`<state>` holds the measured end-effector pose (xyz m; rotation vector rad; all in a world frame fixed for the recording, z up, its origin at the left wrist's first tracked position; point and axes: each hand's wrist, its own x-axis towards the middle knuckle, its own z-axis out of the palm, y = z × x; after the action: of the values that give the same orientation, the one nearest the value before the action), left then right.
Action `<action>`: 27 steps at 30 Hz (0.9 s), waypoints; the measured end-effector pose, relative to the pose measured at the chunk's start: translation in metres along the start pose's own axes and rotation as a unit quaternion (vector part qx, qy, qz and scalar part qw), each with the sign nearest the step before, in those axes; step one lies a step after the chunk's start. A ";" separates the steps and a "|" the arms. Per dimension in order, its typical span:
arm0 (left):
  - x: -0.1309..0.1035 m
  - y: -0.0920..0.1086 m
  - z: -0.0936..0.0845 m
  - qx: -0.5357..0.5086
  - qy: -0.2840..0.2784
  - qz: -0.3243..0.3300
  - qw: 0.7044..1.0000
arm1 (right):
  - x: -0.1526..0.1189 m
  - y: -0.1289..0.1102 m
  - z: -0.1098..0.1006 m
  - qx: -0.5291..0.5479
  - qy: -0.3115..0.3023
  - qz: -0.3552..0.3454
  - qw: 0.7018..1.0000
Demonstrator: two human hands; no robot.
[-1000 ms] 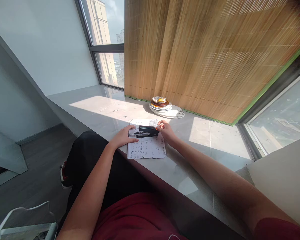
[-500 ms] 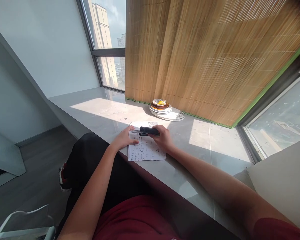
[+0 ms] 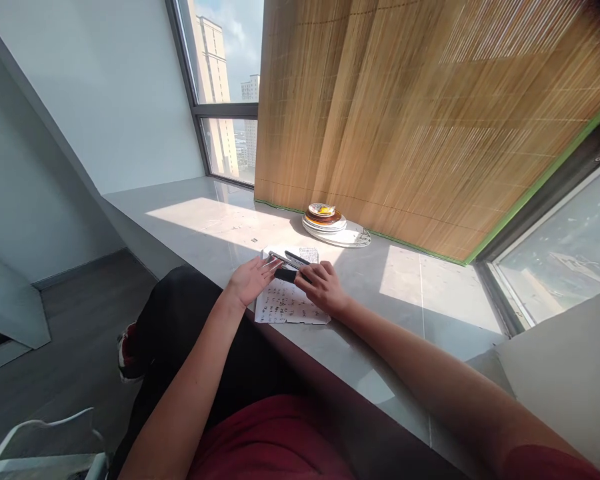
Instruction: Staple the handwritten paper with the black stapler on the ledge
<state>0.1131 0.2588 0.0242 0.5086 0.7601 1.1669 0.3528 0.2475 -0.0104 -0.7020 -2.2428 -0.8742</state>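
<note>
Nearest the camera lie the person's red top and dark trousers, with both bare forearms reaching forward over the near edge of the grey stone ledge that runs under the windows. A white wire frame shows at the bottom left, down on the dark floor.

The left hand is spread wide and flat, palm turned partly up, fingers loose and holding nothing; its fingertips come just beside the front end of the stapler. The right hand is closed around the rear of the black stapler, gripping it from above and lifting it off the sheet. The stapler hangs tilted with its metal nose toward the left hand, and its top arm stands parted from the base, so it looks swung open.

Under both hands lies a sheet of paper, white with rows of dark print or writing, set close to the near edge of the ledge and partly in shadow. A small dark speck sits on the sunlit stone a little beyond the left hand; what it is I cannot tell.

Farther back, near the far edge, a stack of plates rests on a clear glass dish. Behind it hangs a bamboo blind with a green hem, beside a window showing tall buildings
</note>
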 end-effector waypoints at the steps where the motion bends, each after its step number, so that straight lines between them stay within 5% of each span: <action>1: 0.001 -0.002 -0.001 -0.004 -0.002 0.004 1.000 | 0.001 0.000 0.000 0.000 0.000 0.004 1.000; 5: 0.006 -0.008 -0.007 0.013 0.018 0.065 0.998 | 0.007 -0.002 0.003 0.059 0.018 0.159 0.985; 8: 0.009 -0.010 -0.012 0.072 0.075 0.176 0.979 | 0.010 -0.004 0.012 0.163 0.015 0.331 0.930; 12: 0.005 -0.010 -0.013 0.231 0.110 0.297 0.920 | 0.006 -0.001 0.024 0.287 -0.056 0.419 0.860; 15: -0.004 -0.010 -0.007 0.345 0.090 0.339 0.870 | 0.007 0.000 0.021 0.285 -0.046 0.390 0.874; 20: -0.024 -0.013 0.013 0.485 -0.059 0.269 0.830 | 0.020 -0.014 -0.002 0.239 0.077 0.176 0.952; 23: -0.033 -0.017 0.022 0.511 -0.117 0.254 0.813 | 0.024 -0.022 -0.007 0.263 0.112 0.106 0.952; 27: -0.035 -0.019 0.025 0.499 -0.146 0.237 0.821 | 0.021 -0.023 -0.002 0.297 0.126 0.109 0.940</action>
<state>0.1372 0.2200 0.0360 1.8029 0.9721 1.0158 0.3246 0.2367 -0.0030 -0.5006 -1.9916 -0.1420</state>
